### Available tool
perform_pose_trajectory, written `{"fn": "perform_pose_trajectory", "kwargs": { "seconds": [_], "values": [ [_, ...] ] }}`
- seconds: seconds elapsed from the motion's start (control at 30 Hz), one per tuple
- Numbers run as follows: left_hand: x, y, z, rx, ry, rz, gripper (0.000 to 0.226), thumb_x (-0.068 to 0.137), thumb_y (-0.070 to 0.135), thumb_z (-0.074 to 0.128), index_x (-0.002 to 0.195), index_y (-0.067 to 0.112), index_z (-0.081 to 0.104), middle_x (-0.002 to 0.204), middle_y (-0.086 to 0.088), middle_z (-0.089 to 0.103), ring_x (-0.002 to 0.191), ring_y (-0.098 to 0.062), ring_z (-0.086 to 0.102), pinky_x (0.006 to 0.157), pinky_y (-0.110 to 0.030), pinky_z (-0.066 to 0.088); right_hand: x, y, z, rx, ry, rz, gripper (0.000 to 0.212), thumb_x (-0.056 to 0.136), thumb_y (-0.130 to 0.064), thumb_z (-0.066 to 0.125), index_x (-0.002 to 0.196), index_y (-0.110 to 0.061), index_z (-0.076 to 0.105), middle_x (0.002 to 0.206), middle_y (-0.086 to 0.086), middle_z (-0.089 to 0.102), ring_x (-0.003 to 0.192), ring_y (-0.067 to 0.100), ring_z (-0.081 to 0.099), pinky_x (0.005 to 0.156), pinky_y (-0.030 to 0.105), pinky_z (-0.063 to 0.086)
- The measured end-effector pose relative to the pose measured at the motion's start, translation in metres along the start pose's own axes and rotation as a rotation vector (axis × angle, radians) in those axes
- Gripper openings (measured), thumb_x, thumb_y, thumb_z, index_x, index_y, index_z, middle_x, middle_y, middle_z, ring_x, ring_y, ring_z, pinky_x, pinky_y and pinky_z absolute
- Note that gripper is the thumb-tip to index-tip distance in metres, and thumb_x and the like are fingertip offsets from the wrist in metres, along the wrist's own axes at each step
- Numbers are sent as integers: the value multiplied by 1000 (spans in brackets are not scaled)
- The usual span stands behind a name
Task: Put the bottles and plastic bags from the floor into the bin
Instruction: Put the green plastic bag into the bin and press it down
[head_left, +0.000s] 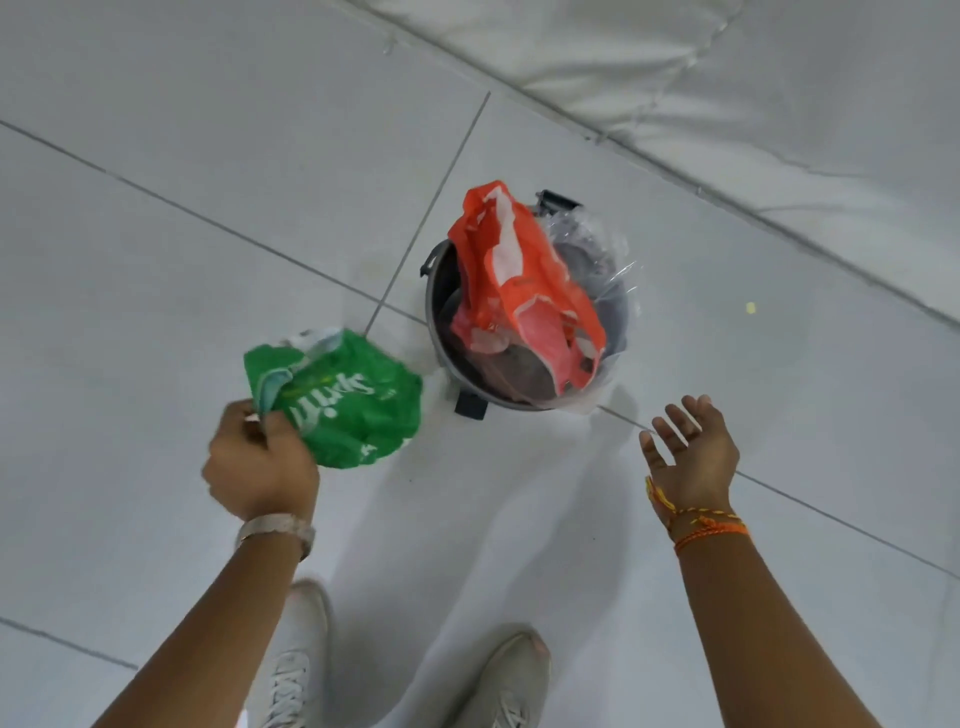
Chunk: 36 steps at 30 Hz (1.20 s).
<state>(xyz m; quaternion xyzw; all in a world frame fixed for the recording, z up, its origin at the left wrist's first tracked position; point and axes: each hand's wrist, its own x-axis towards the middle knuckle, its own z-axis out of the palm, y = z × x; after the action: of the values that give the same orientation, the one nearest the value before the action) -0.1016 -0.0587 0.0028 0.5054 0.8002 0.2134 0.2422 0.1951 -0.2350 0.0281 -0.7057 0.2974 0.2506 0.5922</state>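
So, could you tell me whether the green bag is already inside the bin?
No, the green bag is gripped in the left hand, held left of the bin, not in it.

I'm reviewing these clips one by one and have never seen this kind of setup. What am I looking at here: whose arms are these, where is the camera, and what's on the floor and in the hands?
There is no machine here: a person wears one wide-angle camera on the head, so you look down along their own arms and shoes at a white tiled floor. The left hand grips a crumpled green plastic bag. The right hand is open, fingers spread, and holds nothing. Ahead stands a small round bin with a clear liner. An orange plastic bag sticks up out of it, partly inside, over other rubbish I cannot identify. Something white and padded runs along the top right edge of the picture. No bottles show in this picture.
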Motion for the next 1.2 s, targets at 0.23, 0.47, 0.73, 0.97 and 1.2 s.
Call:
{"fn": "perform_pose_trajectory", "kwargs": {
  "seconds": [0.23, 0.47, 0.73, 0.97, 1.2],
  "values": [
    [5, 103, -68, -992, -135, 306, 40, 95, 6, 48, 90, 37, 73, 97, 16, 73, 102, -15, 63, 97, -44, 53, -100, -83, 35, -44, -148, -584, 24, 85, -30, 63, 107, -20, 65, 117, 7, 67, 101, 18, 64, 79, 31, 51],
    [-33, 193, -20, -369, -67, 791, 35, 78, 5, 56, 109, 4, 70, 98, -7, 60, 75, -13, 52, 60, -19, 38, -150, -95, 71, -880, -370, -1428, 67, 79, -41, 76, 138, -19, 55, 157, 13, 33, 135, 25, 40, 106, 32, 36],
    [-37, 140, 77, 538, -292, 1190, 82, 84, 14, 68, 155, 8, 29, 150, -16, 40, 121, -38, 51, 91, -47, 48, -30, -4, 110, -1770, -435, -923, 97, 77, -43, 73, 157, -19, 23, 169, 11, 16, 153, 36, 22, 120, 61, 23],
    [-33, 150, 112, 788, -597, 1147, 59, 97, 4, 47, 152, -2, 27, 156, -15, 23, 116, -37, 57, 85, -42, 52, -7, 22, 146, -2037, -427, -905, 88, 85, -38, 63, 155, -1, 23, 161, 29, 24, 144, 47, 32, 116, 55, 31],
    [-30, 163, 150, 701, -830, 650, 58, 101, 14, 42, 155, 10, 19, 146, -23, 45, 131, -38, 50, 108, -45, 36, 20, 49, 172, -1971, -579, -719, 82, 93, -23, 61, 155, 5, 16, 162, 30, 16, 151, 49, 18, 120, 55, 30]
  ]
}}
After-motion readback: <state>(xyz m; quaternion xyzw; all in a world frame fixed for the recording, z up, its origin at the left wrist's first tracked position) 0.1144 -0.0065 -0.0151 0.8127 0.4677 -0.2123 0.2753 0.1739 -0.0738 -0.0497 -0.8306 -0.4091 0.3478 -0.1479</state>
